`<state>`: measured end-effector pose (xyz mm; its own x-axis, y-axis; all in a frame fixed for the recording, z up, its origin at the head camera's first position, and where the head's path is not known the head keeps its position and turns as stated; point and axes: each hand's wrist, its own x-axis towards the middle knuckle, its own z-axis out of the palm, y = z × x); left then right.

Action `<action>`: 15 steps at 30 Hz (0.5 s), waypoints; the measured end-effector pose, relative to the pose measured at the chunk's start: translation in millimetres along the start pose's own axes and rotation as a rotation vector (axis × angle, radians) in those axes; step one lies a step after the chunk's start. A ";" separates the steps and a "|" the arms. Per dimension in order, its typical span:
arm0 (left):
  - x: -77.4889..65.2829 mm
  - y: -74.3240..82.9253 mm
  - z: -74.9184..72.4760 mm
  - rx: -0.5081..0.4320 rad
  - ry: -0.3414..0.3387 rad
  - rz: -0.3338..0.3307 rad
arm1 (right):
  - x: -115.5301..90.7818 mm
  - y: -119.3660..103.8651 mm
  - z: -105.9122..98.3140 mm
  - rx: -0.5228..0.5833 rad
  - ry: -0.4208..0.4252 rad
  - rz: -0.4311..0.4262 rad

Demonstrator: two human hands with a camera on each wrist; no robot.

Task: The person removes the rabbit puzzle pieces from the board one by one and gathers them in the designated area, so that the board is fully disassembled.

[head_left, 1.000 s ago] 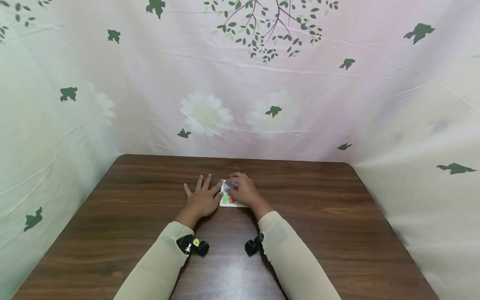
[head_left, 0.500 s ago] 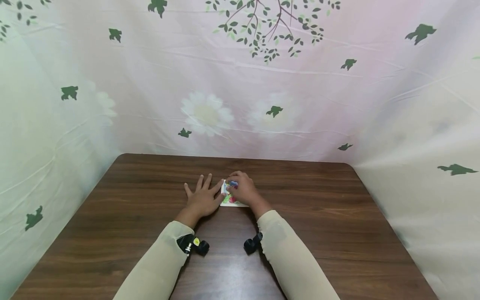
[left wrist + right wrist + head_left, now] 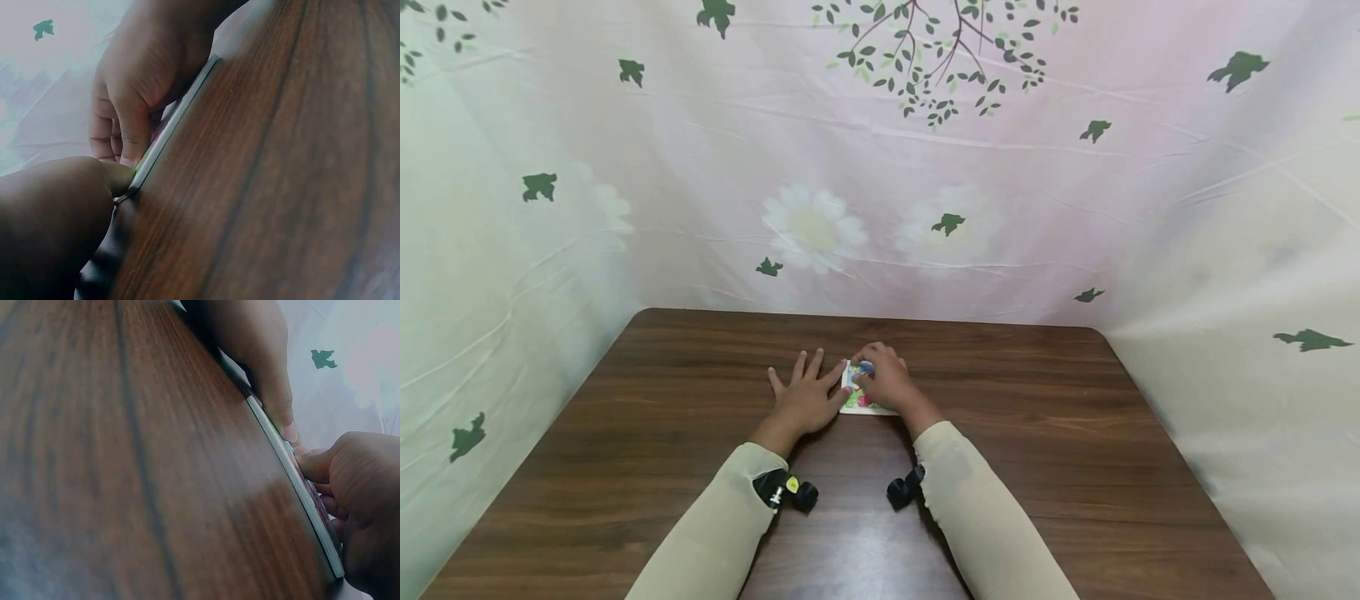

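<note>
A small, flat, white-edged board with a colourful picture (image 3: 859, 402) lies on the table between the hands. My left hand (image 3: 806, 403) rests on the table with its fingers spread. Its thumb lies over the board's left edge, and the index fingertip is by the upper left corner. From the right, my right hand (image 3: 889, 382) reaches over the board with bent fingers and covers much of the picture. In the right wrist view, the thumb of that hand (image 3: 369, 487) touches the picture side of the board (image 3: 299, 481). Whether anything is pinched under those fingers is hidden.
The brown wooden table (image 3: 1045, 467) stretches out around both arms. Behind it and at the sides hangs a pale cloth (image 3: 880, 167) printed with flowers, leaves and green birds. A small black camera is strapped to each wrist.
My left thumb has slid slightly right onto the board's edge over the last second. The right thumb has shifted a little on the picture. The board stays nearly in place.
</note>
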<state>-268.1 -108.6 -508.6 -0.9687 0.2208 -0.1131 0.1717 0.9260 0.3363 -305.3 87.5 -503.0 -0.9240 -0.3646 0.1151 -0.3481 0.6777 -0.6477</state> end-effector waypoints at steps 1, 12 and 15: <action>-0.2 0.1 0.0 -0.002 -0.001 0.001 | -0.2 0.4 0.2 0.005 0.002 0.000; -3.0 3.9 -2.6 -0.010 0.004 0.001 | -3.0 1.6 1.1 0.047 0.040 -0.005; -3.7 4.2 -3.0 -0.007 0.003 0.000 | -3.4 1.7 1.4 0.044 0.061 -0.037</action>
<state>-264.3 -106.4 -503.9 -0.9694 0.2197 -0.1100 0.1704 0.9238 0.3429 -302.6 89.0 -505.6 -0.9189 -0.3489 0.1843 -0.3764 0.6351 -0.6745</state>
